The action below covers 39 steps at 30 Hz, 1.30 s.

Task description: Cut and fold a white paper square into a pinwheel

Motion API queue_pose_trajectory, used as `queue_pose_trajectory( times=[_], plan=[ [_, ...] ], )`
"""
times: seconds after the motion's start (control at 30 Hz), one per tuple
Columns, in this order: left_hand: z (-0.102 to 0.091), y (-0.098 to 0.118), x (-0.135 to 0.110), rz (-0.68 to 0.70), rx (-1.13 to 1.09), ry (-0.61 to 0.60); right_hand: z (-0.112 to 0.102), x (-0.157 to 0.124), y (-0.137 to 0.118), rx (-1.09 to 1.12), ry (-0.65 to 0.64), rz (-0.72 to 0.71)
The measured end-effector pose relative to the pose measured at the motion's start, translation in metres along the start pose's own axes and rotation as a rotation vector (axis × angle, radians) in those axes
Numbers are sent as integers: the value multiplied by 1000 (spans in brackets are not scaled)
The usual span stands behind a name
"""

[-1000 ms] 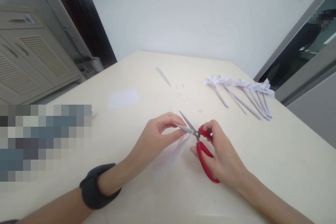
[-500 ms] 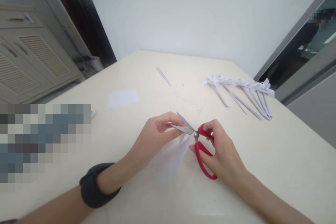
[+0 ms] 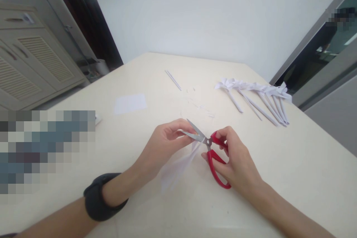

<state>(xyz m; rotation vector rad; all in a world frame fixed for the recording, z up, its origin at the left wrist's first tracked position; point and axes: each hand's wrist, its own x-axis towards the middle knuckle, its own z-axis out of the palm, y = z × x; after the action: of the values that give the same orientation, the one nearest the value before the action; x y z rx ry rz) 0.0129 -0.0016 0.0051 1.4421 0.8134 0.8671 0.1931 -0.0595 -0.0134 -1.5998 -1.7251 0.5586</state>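
Observation:
My right hand (image 3: pixel 232 154) is wrapped round the red handles of a pair of scissors (image 3: pixel 213 163). Their blades stand apart and point left, toward my other hand. Fingers of my left hand (image 3: pixel 167 141) pinch a thin white sheet of paper (image 3: pixel 177 173), which hangs down below the fingertips. An edge of the paper lies between the blades, close to the pivot. My left fingertips are partly hidden behind the blades.
Rolled paper stems with folded white tops (image 3: pixel 253 87) lie at the right of the table (image 3: pixel 134 208). Two thin paper sticks (image 3: pixel 173 80) and small paper scraps (image 3: pixel 199 106) lie farther back. A flat paper piece (image 3: pixel 130 104) rests to the left.
The hanging paper has shifted left and swung away from the scissors' pivot. Both hands and the blades hold nearly the same position.

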Motion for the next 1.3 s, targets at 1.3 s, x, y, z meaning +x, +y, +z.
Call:
queue_pose_trajectory(
  times=[1.3],
  plan=[
    [5, -4, 2, -77, 115, -166, -16, 12, 25, -125, -249, -8]
  ],
)
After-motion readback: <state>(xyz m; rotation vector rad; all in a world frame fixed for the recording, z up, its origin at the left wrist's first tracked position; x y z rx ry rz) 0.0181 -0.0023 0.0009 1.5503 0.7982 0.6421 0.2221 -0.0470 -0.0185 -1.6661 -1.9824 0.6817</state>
